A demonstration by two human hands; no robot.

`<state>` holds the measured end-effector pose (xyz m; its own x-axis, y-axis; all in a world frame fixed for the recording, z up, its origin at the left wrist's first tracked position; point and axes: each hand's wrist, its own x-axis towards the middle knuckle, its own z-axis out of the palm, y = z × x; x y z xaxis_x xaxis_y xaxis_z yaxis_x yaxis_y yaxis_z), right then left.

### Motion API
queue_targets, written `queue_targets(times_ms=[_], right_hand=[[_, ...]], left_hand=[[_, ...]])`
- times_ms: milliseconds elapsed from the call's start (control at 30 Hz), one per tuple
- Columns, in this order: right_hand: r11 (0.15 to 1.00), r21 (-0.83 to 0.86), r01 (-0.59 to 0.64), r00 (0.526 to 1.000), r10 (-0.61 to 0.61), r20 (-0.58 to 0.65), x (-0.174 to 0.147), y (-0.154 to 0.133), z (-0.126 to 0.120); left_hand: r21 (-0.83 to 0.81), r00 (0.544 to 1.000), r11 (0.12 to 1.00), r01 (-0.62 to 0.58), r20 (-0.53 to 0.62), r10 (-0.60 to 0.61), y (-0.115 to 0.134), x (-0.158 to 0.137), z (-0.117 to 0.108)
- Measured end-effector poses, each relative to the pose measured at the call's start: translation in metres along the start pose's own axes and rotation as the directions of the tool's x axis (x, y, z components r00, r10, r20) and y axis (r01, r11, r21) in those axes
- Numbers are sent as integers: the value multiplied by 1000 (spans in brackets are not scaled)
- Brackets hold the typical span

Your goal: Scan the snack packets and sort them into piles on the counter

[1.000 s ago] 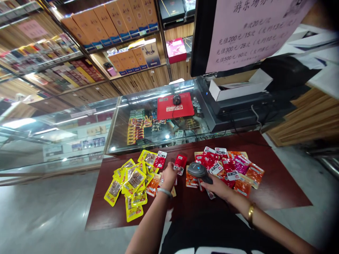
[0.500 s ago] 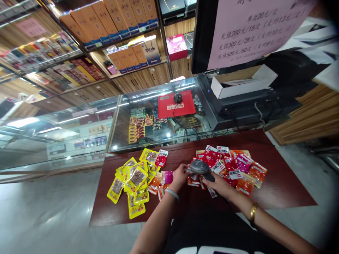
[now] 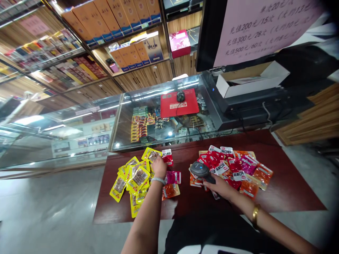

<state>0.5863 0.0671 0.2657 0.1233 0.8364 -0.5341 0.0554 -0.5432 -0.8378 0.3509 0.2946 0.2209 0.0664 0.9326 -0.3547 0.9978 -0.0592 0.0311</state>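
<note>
In my right hand [image 3: 218,185] is a dark grey barcode scanner [image 3: 200,169], its head over the left edge of a pile of red and orange snack packets [image 3: 233,164]. My left hand [image 3: 159,167] is at the right edge of a heap of yellow snack packets [image 3: 137,178]. Its fingers point away from me and are partly blurred, so whether they grip a packet is unclear. Just right of it lie a red-and-white packet [image 3: 167,157], a magenta packet [image 3: 173,177] and an orange packet [image 3: 171,191].
The packets lie on a dark red-brown tabletop [image 3: 185,203]. Beyond it stands a glass display counter [image 3: 124,130] with a red mouse pad [image 3: 169,110] and a black mouse [image 3: 180,96]. At the right back are a white open box [image 3: 247,86] and a monitor with a pink notice [image 3: 254,42].
My left hand has moved left, from beside the scanner to the yellow heap. An orange packet now lies below the magenta one. My right hand still holds the scanner in nearly the same place.
</note>
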Motion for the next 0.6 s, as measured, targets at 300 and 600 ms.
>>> queue_targets(times_ms=[300, 600], right_hand=[[1000, -17, 12, 1000, -12, 12, -2, -1, 2], [1000, -2, 14, 1000, -14, -22, -16, -9, -1]], left_hand=[[-146, 1000, 989, 16, -2, -17, 19, -7, 12], [-339, 977, 939, -66, 171, 130, 42, 4, 17]])
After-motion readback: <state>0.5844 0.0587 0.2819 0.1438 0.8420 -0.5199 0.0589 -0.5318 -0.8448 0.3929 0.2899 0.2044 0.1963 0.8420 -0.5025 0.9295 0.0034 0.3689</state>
